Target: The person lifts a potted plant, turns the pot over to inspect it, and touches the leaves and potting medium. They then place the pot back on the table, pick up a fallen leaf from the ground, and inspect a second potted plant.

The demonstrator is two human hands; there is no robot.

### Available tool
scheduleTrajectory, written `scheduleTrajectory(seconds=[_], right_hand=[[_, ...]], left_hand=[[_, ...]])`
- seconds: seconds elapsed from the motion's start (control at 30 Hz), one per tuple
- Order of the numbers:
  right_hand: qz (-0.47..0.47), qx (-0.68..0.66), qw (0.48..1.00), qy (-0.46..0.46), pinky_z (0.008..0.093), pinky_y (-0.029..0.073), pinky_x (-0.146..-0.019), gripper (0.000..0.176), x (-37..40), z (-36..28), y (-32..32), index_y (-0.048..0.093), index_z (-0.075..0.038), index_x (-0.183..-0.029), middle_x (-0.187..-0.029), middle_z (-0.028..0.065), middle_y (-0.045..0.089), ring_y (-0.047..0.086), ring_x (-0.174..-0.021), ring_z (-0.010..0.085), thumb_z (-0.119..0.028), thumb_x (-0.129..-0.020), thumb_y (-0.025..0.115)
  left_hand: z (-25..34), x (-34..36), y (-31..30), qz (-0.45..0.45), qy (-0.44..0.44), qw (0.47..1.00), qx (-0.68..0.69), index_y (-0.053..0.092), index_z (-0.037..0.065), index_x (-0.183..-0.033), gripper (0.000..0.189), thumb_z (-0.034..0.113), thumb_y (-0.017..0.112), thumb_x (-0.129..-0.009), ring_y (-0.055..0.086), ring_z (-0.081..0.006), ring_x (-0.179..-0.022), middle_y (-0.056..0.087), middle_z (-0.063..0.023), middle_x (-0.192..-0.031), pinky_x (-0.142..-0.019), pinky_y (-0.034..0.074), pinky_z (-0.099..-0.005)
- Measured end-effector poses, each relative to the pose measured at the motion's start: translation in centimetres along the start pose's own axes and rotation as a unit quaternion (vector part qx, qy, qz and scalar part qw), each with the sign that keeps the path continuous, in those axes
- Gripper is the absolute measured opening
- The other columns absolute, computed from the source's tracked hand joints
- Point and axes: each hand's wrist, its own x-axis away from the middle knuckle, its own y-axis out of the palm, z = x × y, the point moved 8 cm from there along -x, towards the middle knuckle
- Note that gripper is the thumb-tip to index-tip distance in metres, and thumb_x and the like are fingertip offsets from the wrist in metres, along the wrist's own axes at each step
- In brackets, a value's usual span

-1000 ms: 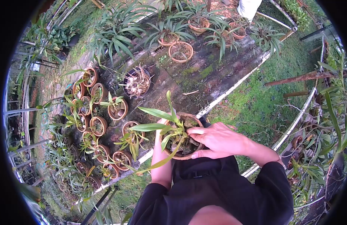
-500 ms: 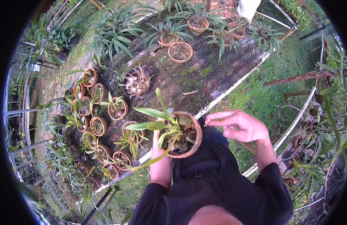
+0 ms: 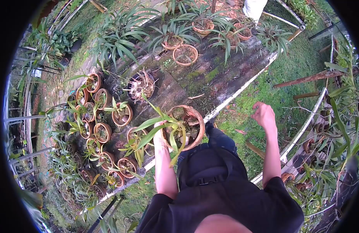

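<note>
A round clay pot [image 3: 201, 128] with a leafy green plant [image 3: 173, 125] is held up in front of my body, tilted so that its inside shows. My left hand [image 3: 159, 128] grips its left side, with the fingers partly hidden behind leaves. Away from the pot, at the right over the grass, is my right hand [image 3: 264, 115]. Its fingers are curled, and whatever they might hold is too small to make out. A reddish-brown leaf [image 3: 240, 132] shows below and left of that hand.
Several small potted plants [image 3: 102, 132] crowd the left of the dark slab [image 3: 167, 83]. A bowl of pale roots [image 3: 141, 86] stands behind the held pot. Larger potted plants [image 3: 185, 54] line the back. Wooden poles [image 3: 303, 80] jut in at right. White cloth [image 3: 254, 8] shows at top.
My right hand has moved right and up, away from the pot, and its fingers have curled. The held pot has tipped and shifted slightly left, and its leaves hang differently.
</note>
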Motion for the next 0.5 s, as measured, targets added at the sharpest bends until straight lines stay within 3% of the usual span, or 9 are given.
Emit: scheduleTrajectory(seconds=[0.1,0.2,0.23,0.3,0.33,0.4,0.5], right_hand=[[0.059,0.063,0.996,-0.035,0.0438,0.057,-0.082,0.037,-0.6,2.3,3.6,0.073,-0.006,-0.110,-0.083,0.0155,0.075,0.074,-0.085,0.0335,-0.006,-0.073,0.079],[0.049,-0.015,0.998,-0.039,0.0414,0.058,-0.084,0.041,0.0,0.0,3.6,0.070,-0.005,-0.117,-0.096,0.0160,0.077,0.075,-0.084,0.0297,-0.002,-0.077,0.072],[0.034,-0.077,0.996,-0.038,0.0412,0.057,-0.087,0.042,0.2,-1.0,3.5,0.070,-0.005,-0.119,-0.104,0.0154,0.076,0.075,-0.091,0.0296,-0.001,-0.078,0.070],[0.004,-0.200,0.979,-0.033,0.0407,0.056,-0.093,0.044,0.5,-3.1,3.7,0.070,-0.006,-0.123,-0.121,0.0142,0.074,0.073,-0.106,0.0294,0.001,-0.080,0.067],[0.004,-0.258,0.962,-0.090,0.0406,0.055,-0.095,0.046,0.7,-5.3,3.7,0.069,-0.006,-0.125,-0.127,0.0143,0.070,0.070,-0.112,0.0292,0.001,-0.079,0.066],[0.004,-0.366,0.909,-0.200,0.0405,0.054,-0.099,0.050,1.4,-9.6,3.4,0.068,-0.006,-0.128,-0.141,0.0146,0.062,0.065,-0.123,0.0290,0.003,-0.079,0.065],[-0.048,-0.367,0.854,-0.365,0.0412,0.052,-0.103,0.054,2.2,-15.4,3.1,0.068,-0.010,-0.131,-0.149,0.0142,0.055,0.058,-0.131,0.0312,0.005,-0.079,0.064]], left_hand=[[0.0,-0.8,0.5,-0.026,-0.018,1.000,-0.001,0.066,0.009,-0.109,0.031,0.033,0.071,-0.090,0.065,-0.0202,-0.094,0.069,-0.0054,-0.104,-0.088,0.054,-0.0365],[-0.4,-1.7,0.4,-0.022,-0.008,1.000,0.016,0.065,0.006,-0.110,0.027,0.024,0.069,-0.090,0.067,-0.0201,-0.089,0.070,-0.0075,-0.101,-0.085,0.056,-0.0373],[-1.6,-2.8,-1.0,-0.010,-0.005,1.000,0.026,0.065,0.005,-0.111,0.029,0.024,0.070,-0.089,0.067,-0.0197,-0.089,0.070,-0.0074,-0.101,-0.086,0.055,-0.0368],[0.0,-1.2,1.2,-0.064,0.000,0.997,-0.043,0.056,0.004,-0.133,0.047,0.025,0.066,-0.093,0.062,-0.0196,-0.110,0.066,-0.0093,-0.122,-0.100,0.048,-0.0347],[0.8,-0.4,2.3,-0.090,0.005,0.993,-0.076,0.051,0.003,-0.145,0.056,0.025,0.064,-0.095,0.060,-0.0195,-0.120,0.064,-0.0102,-0.133,-0.107,0.044,-0.0337],[3.0,1.0,4.7,-0.159,0.058,0.975,-0.141,0.050,0.004,-0.142,0.061,0.029,0.067,-0.089,0.058,-0.0132,-0.108,0.060,-0.0043,-0.119,-0.098,0.045,-0.0293],[4.2,1.6,5.0,-0.216,0.087,0.952,-0.200,0.047,0.007,-0.137,0.063,0.033,0.069,-0.083,0.053,-0.0053,-0.094,0.055,0.0033,-0.102,-0.086,0.045,-0.0238]])
